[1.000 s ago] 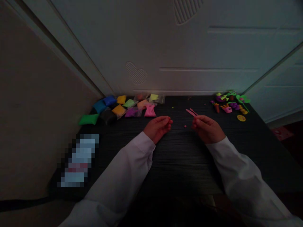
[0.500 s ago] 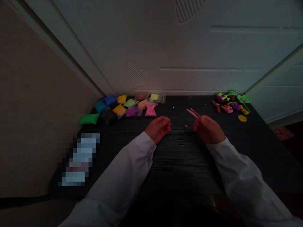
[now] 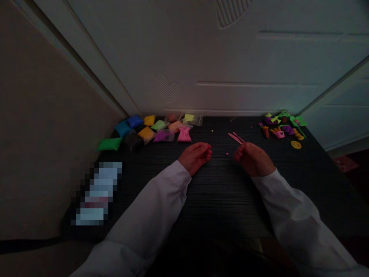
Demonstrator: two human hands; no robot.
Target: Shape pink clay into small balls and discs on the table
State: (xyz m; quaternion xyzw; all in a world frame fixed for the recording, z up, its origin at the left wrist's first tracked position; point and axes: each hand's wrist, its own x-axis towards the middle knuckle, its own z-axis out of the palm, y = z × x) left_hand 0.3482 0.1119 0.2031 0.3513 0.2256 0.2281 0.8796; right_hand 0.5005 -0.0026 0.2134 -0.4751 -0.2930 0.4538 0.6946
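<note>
My left hand (image 3: 195,157) is curled above the dark table, thumb against the bent fingers; whatever it may hold is hidden. Facing it, my right hand (image 3: 255,158) is also closed, and its fingertips hide anything in them. Between the two lies a tiny pink ball of clay (image 3: 227,154), touched by neither hand. Just beyond my right fingers rest two pink modelling tools (image 3: 235,138), their near ends partly covered by that hand. A tiny yellow bit (image 3: 212,130) lies farther back.
Several colourful clay packets (image 3: 145,134) line the back left. Small clay figures (image 3: 278,132), a green flower (image 3: 298,121) and a yellow disc (image 3: 296,144) sit at the back right. A blurred-out screen (image 3: 99,194) stands at the left edge. A white panel (image 3: 230,96) rises behind the table (image 3: 219,204).
My left hand has moved slightly right and its fingers have loosened a little. My right hand has barely moved. The view has shifted slightly.
</note>
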